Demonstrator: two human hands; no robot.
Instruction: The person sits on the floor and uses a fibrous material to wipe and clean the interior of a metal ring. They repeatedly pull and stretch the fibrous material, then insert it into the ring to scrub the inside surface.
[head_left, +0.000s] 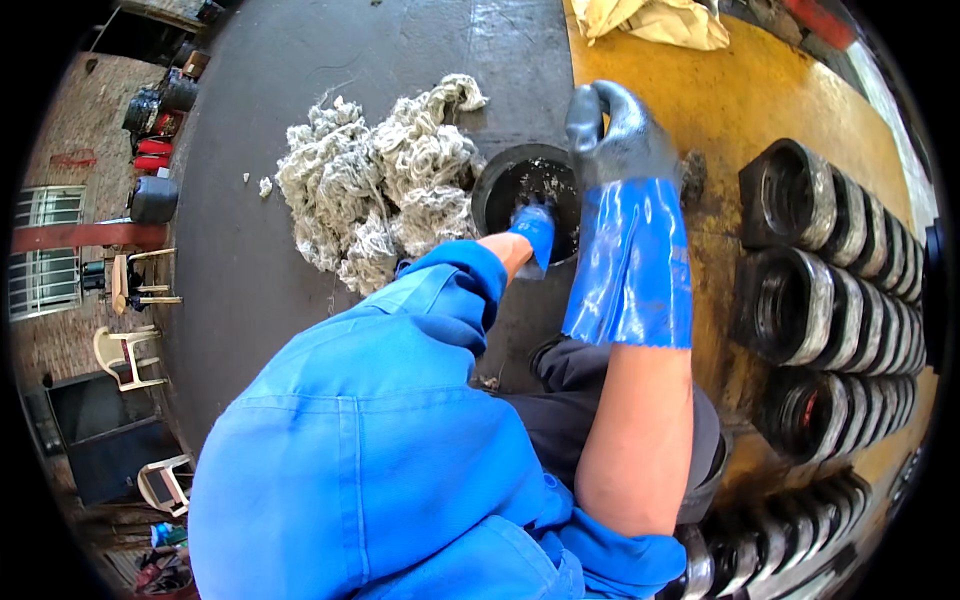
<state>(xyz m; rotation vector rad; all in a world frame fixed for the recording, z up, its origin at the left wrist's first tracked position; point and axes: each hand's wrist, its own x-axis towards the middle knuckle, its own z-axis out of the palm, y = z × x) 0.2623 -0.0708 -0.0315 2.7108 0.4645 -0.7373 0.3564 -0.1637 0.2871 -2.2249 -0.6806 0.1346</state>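
My left hand [536, 212], in a glove with a blue cuff, reaches down into a round black bucket [482, 200]. Its fingers blend into the dark inside, where small pale specks show, so their pose is hidden. Just right of the bucket, above the floor, is my right hand [622, 135], in a glove with a dark palm and a long blue cuff. Its fingers curl round toward the thumb, leaving a small gap; anything in them is hidden from this side. Against the bucket's left side lies a heap of grey-white tangled cotton waste [385, 180].
Rows of thick black ring-shaped blocks [795, 305] line the right side. Crumpled yellowish sacking [655, 22] lies at the far edge of the yellow floor. Along the left stand a pale plastic chair [128, 355], a wooden stool [122, 283] and a dark container [154, 200].
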